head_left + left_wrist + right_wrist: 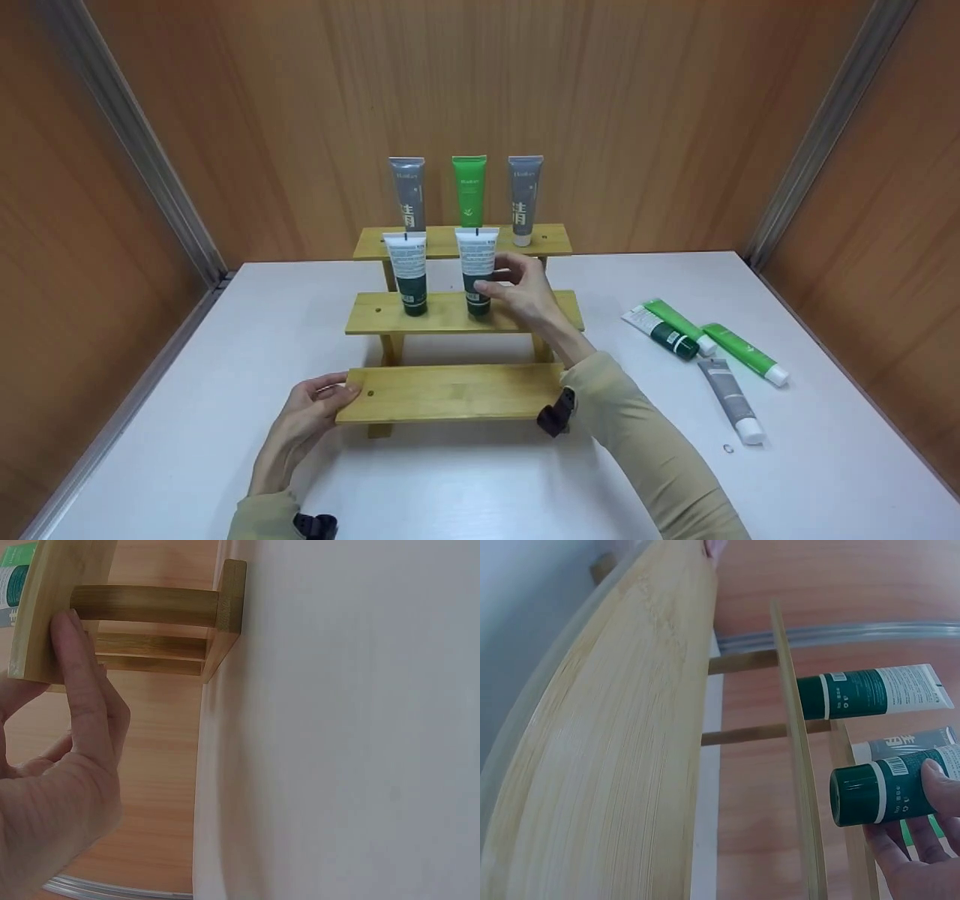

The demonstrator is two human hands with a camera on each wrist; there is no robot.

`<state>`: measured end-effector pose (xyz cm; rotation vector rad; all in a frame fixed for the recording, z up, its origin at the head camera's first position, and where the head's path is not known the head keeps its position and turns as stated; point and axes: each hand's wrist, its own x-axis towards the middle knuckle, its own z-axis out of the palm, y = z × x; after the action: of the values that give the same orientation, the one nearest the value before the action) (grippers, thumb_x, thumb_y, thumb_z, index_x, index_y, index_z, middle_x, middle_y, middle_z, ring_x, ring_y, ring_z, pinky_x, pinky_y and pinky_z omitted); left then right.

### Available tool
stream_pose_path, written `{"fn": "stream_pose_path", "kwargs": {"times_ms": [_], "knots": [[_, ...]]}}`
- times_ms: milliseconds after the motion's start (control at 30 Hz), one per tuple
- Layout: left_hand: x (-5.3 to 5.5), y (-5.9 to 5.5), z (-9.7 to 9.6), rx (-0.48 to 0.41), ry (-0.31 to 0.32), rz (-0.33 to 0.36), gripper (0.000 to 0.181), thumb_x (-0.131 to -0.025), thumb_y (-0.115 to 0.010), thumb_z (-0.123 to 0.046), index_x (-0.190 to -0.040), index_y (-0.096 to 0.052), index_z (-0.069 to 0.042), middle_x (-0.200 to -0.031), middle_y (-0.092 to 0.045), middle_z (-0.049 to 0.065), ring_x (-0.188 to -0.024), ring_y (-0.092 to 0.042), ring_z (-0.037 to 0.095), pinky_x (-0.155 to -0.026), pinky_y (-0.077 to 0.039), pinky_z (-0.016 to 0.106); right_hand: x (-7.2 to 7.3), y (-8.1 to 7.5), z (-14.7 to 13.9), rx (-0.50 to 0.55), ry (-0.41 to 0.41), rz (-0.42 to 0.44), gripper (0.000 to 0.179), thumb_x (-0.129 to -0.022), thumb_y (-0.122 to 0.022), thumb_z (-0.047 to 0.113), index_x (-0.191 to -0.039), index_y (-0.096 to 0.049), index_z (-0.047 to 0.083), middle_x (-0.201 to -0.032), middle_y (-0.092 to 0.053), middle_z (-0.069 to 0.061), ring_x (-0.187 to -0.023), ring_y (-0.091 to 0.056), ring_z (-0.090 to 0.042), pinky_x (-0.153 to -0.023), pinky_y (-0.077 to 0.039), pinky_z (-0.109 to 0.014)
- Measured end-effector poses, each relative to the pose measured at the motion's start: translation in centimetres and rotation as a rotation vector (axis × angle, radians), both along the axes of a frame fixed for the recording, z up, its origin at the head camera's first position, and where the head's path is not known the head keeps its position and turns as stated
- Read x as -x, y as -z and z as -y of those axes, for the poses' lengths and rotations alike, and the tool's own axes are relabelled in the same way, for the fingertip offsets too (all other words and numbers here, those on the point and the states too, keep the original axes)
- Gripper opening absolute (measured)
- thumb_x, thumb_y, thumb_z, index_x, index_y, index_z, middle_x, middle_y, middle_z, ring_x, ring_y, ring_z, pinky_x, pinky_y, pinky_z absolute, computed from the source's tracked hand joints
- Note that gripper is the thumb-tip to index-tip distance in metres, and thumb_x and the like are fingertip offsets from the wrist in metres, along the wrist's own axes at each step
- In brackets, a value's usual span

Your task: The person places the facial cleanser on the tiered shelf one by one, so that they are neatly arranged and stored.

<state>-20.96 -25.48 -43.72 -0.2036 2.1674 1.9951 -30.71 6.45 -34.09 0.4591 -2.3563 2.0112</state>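
Observation:
My right hand [531, 294] pinches a white and dark green squeeze tube [478, 253], cap down, at the middle step of a three-step wooden stand [450, 394]. In the right wrist view a small gap shows between its dark cap [855, 796] and the step. A matching tube [409, 262] stands upright to its left on that step. My left hand [306, 411] grips the left end of the lowest step, thumb on top; in the left wrist view its fingers [84, 701] lie against the underside.
On the top step stand a grey tube [407, 191], a green tube [470, 187] and another grey tube [525, 195]. Several tubes lie on the white table at the right, among them a green one [742, 352] and a grey one [729, 397]. A small ring [728, 448] lies nearby.

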Motion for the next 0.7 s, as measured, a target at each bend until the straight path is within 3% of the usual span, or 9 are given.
{"fn": "stream_pose_path", "kwargs": {"times_ms": [700], "knots": [[-0.07, -0.10, -0.06, 0.002, 0.006, -0.006, 0.057, -0.098, -0.063, -0.009, -0.144, -0.037, 0.013, -0.098, -0.064, 0.002, -0.084, -0.066, 0.008, -0.072, -0.057, 0.018, 0.52, 0.36, 0.82, 0.008, 0.028, 0.010, 0.043, -0.088, -0.073, 0.002, -0.130, -0.062, 0.001, -0.131, -0.064, -0.018, -0.123, -0.061, -0.032, -0.109, -0.047, -0.045]]}}
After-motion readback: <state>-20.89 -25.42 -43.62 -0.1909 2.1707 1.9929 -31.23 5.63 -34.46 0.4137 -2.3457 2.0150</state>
